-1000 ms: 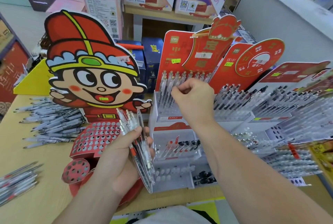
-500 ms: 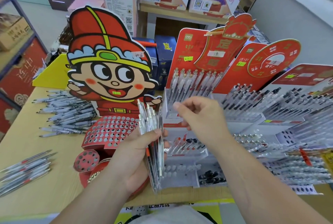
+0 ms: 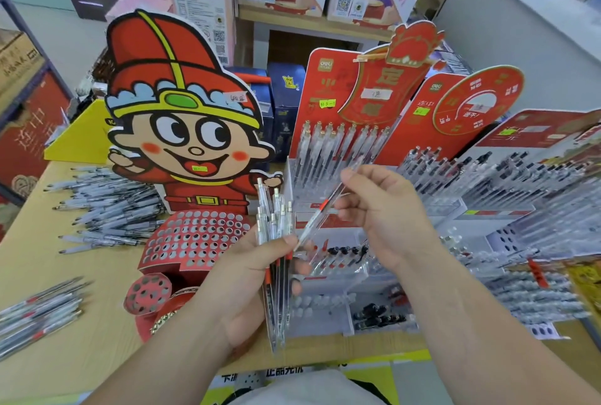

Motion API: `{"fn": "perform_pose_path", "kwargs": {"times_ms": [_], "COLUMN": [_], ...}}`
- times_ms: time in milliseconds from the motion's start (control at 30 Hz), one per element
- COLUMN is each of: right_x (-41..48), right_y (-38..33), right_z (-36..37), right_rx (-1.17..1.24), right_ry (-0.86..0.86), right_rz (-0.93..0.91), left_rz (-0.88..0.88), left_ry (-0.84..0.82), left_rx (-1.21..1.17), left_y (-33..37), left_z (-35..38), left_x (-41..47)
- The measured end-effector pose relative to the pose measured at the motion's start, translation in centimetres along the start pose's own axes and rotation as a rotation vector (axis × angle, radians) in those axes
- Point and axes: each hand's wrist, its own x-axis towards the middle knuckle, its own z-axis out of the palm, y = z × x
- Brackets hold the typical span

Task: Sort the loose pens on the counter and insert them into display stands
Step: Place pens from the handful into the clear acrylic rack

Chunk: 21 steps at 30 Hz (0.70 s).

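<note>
Gripping a clear pen bundle (image 3: 274, 232) in curled left hand (image 3: 247, 277) fingers, pinching one red-banded pen (image 3: 325, 206) in right hand (image 3: 383, 212) fingers, just right of the cartoon-boy stand (image 3: 182, 131). Got loose pens (image 3: 107, 209) piled left of it.

Bright, even indoor lighting; wide-angle frame.
Shadows faint and soft. Lines bow toward the edges. At right the display stands (image 3: 527, 209), at left the loose pens (image 3: 35, 313), smeared and unsharp.
</note>
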Motion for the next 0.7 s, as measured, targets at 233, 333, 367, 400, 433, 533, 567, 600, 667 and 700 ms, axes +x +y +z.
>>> {"fn": "perform_pose_path", "kwargs": {"times_ms": [233,333,367,400,433,533,567,600,667,700], "right_x": [0.3,0.6,0.7,0.7,0.6,0.4,0.3,0.3,0.3,0.3], "right_y": [-0.9,-1.1,-1.2,-1.2,-1.2,-1.2,-1.2,-1.2,-1.2,-1.1], "right_z": [-2.4,-3.4,-3.6,-3.7,-3.6,-3.1,-2.8,-2.4,-1.6,-1.2], "right_rx": [-0.133,-0.478,-0.608,-0.731,-0.840,-1.103,-1.203,-1.296,-1.424,-1.460], "right_ry": [-0.085,-0.162,-0.193,-0.222,-0.248,-0.346,-0.374,-0.394,-0.415,-0.424], "right_rz": [-0.025,-0.066,-0.105,-0.152,-0.198,-0.328,-0.389,-0.454,-0.593,-0.659], "left_rz": [0.037,0.031,0.025,0.016,0.005,-0.033,-0.038,-0.038,-0.036,-0.033], "left_ry": [0.089,0.145,0.154,0.155,0.158,0.173,0.182,0.190,0.193,0.185], "left_rx": [-0.014,0.005,0.012,0.017,0.018,0.001,-0.005,-0.012,-0.017,-0.012], "left_y": [0.7,0.8,0.8,0.8,0.8,0.5,0.6,0.6,0.5,0.4], "left_z": [-0.5,-1.0,-1.2,-1.3,-1.4,-1.7,-1.7,-1.7,-1.7,-1.6], "left_x": [0.7,1.1,1.1,1.1,1.1,1.2,1.3,1.5,1.7,1.7]}}
